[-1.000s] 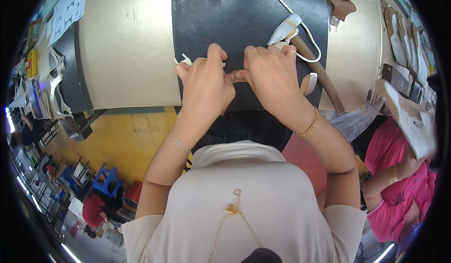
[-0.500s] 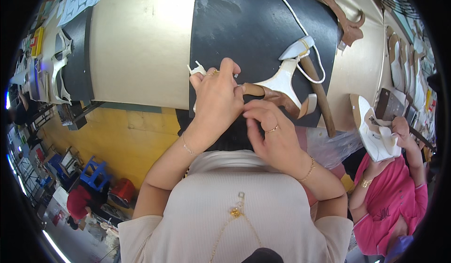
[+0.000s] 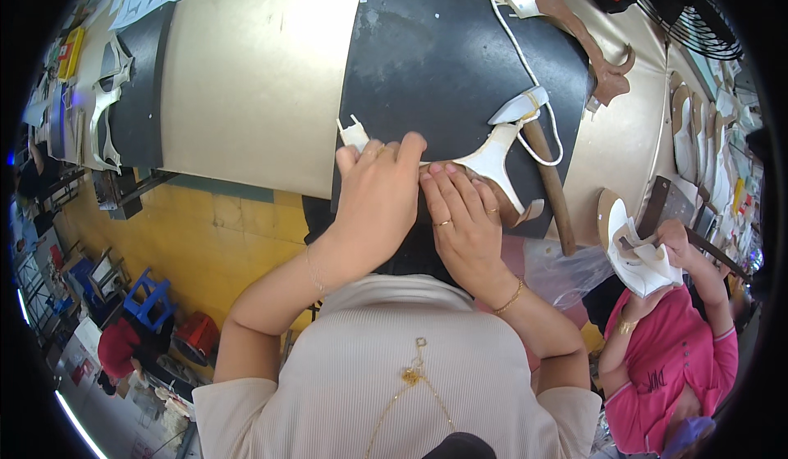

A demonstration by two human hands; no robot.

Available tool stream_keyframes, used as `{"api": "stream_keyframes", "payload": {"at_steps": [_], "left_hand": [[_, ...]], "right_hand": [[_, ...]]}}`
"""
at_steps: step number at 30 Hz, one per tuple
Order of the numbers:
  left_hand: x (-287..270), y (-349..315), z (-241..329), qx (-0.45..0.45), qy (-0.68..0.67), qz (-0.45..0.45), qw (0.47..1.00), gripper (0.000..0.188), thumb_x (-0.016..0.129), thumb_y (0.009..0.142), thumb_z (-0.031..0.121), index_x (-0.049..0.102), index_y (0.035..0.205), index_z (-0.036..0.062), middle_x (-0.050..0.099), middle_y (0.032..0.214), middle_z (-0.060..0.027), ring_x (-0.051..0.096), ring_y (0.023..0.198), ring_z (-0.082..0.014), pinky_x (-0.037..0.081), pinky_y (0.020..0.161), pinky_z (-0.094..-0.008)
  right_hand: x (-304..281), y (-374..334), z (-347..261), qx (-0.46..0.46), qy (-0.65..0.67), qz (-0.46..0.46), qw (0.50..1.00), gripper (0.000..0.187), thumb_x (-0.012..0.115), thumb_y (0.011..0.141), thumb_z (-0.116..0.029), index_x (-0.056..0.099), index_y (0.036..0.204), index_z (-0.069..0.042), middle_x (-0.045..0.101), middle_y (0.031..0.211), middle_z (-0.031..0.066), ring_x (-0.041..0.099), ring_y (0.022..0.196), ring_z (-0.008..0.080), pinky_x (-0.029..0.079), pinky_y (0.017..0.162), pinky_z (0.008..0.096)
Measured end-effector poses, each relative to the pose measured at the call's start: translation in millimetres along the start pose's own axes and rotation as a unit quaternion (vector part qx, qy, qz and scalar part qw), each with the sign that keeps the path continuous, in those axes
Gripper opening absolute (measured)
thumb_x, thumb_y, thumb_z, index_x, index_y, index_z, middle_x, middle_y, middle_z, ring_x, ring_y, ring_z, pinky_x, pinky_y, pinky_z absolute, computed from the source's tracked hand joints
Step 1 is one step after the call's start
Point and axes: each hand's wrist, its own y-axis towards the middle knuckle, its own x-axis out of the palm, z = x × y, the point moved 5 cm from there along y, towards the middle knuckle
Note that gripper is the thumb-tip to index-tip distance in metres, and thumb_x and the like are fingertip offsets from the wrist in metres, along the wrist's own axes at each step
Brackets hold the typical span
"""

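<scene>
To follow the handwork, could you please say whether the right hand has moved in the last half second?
Yes: against the black mat, the right hand has moved forward, away from the body, onto the white-and-brown piece.

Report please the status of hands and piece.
Left hand gripping brown-and-white strap piece. Right hand laid over it. Wooden-handled tool close by, right side.

My left hand (image 3: 379, 200) grips the left part of a white-and-brown leather strap piece (image 3: 495, 157); my right hand (image 3: 466, 225) rests fingers across its brown edge. Black rectangular mat (image 3: 427, 73) underneath, gold-coloured tabletop (image 3: 254, 73), long wooden handle (image 3: 553, 184) just right.
</scene>
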Motion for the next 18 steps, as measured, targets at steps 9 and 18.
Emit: {"api": "stream_keyframes", "payload": {"at_steps": [9, 18], "left_hand": [[-17.6, -25.9, -10.0, -0.039, 0.07, -0.037, 0.996, 0.03, 0.07, 0.083, 0.009, 0.062, 0.112, 0.005, 0.06, 0.103, -0.0118, 0.057, 0.103, -0.0294, 0.034, 0.089, -0.0443], [-4.1, -14.8, -18.0, 0.034, -0.051, 0.054, 0.997, 0.019, 0.076, 0.083, 0.011, 0.062, 0.095, 0.0077, 0.059, 0.09, -0.0036, 0.057, 0.093, -0.0245, 0.035, 0.087, -0.0398]], "right_hand": [[-1.1, -3.0, -4.7, -0.005, -0.023, -0.026, 0.999, 0.054, 0.055, 0.089, -0.011, 0.055, 0.142, -0.001, 0.055, 0.144, 0.0111, 0.049, 0.136, 0.0273, 0.036, 0.112, 0.0436], [3.5, -6.9, -5.7, -0.013, -0.037, -0.033, 0.999, 0.054, 0.055, 0.089, -0.013, 0.056, 0.141, -0.002, 0.054, 0.143, 0.0116, 0.047, 0.138, 0.0269, 0.033, 0.113, 0.0447]]}}
